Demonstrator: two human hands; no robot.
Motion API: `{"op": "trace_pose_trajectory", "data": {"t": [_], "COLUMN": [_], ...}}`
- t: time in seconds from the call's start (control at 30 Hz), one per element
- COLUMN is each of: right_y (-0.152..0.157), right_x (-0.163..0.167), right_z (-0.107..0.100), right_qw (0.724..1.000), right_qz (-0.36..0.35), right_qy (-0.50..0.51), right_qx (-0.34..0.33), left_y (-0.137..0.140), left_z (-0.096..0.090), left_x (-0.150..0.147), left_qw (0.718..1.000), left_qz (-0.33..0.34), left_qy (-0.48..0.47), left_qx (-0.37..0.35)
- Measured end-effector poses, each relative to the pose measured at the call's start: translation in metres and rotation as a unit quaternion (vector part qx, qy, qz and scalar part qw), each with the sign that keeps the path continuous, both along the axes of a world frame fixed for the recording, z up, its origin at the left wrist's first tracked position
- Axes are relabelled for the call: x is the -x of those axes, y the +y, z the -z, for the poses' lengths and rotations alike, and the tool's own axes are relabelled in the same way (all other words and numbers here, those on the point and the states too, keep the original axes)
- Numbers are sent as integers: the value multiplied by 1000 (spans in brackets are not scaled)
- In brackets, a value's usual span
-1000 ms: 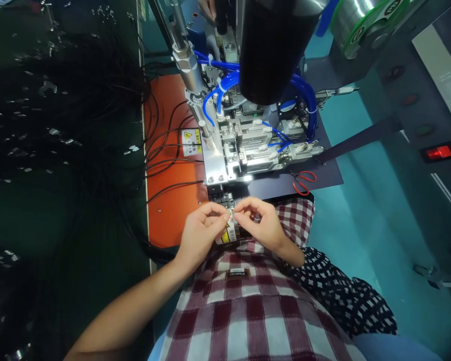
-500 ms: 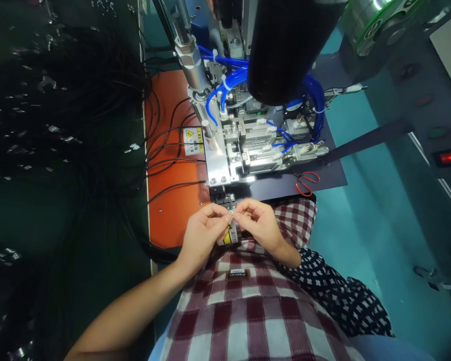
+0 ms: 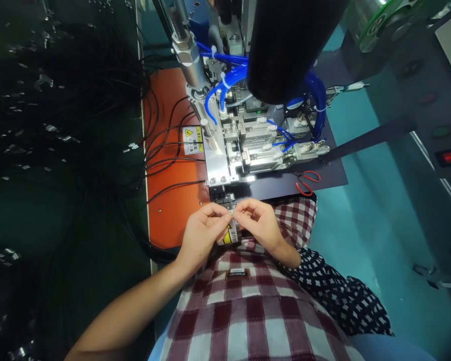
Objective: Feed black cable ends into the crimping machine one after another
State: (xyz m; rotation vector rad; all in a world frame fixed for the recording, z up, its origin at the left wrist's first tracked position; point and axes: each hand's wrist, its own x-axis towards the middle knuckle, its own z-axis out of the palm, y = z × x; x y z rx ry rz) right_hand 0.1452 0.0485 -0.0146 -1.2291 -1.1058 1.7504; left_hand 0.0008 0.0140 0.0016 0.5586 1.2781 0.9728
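Observation:
My left hand (image 3: 205,228) and my right hand (image 3: 259,223) meet in front of my body, thumbs and forefingers pinched together. Between the fingertips is a tiny pale piece, too small to name. Just beneath the hands lies a metal block with a yellow warning label (image 3: 230,235), partly covered by my fingers. Directly beyond them is the small dark fixture (image 3: 221,195) at the near end of a machine (image 3: 263,155) with metal cylinders and blue air tubes.
Red-handled scissors or snips (image 3: 306,183) lie on the dark plate to the right. Black cables cross the orange base (image 3: 169,210). On the left, a dark surface holds many black cables (image 3: 108,65) with shiny ends. A black cylinder (image 3: 293,50) hangs overhead.
Both hands stay pinched at nearly the same spot. The view has shifted very slightly; nothing else visibly differs.

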Motion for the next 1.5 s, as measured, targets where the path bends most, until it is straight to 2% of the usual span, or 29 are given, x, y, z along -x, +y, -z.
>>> {"op": "trace_pose_trajectory", "data": {"t": [0.37, 0.63, 0.77, 0.9, 0.97, 1.03, 1.1, 1.17, 1.2, 1.33, 1.5], "right_y": [-2, -2, -2, -5, -7, -8, -7, -7, -7, -10, -17], "right_x": [1, -2, -4, -5, -5, -4, -3, -3, -3, -8, -11], "right_z": [2, 2, 2, 0, -1, -1, 0, 0, 0, -4, -5], "right_qw": [1000, 1000, 997, 971, 962, 977, 996, 996, 993, 992, 997], "right_qz": [3, 5, 1, -1, -8, -15, -37, -61, -67, -72, -70], "right_qy": [18, 16, -40, -129, -151, -125, -43, 49, 78, 81, 18], "right_qx": [21, 12, -69, -203, -228, -175, -63, 32, 57, 71, 11], "left_y": [0, 1, 1, 0, -2, -5, -7, -9, -9, -9, -13], "left_z": [1, -3, -2, 1, 2, 2, 2, 1, 1, 1, 1], "left_x": [-1, -2, -1, 0, -1, -2, -3, -4, -5, -4, -1], "left_qw": [1000, 1000, 1000, 1000, 1000, 998, 994, 988, 987, 990, 998], "left_qz": [-9, -6, 2, 11, 10, -6, -22, -22, -16, 19, 40], "left_qy": [1, 3, 7, 10, 21, 45, 77, 99, 105, 97, 27], "left_qx": [0, 9, 4, -3, -13, -41, -80, -114, -124, -102, -51]}}
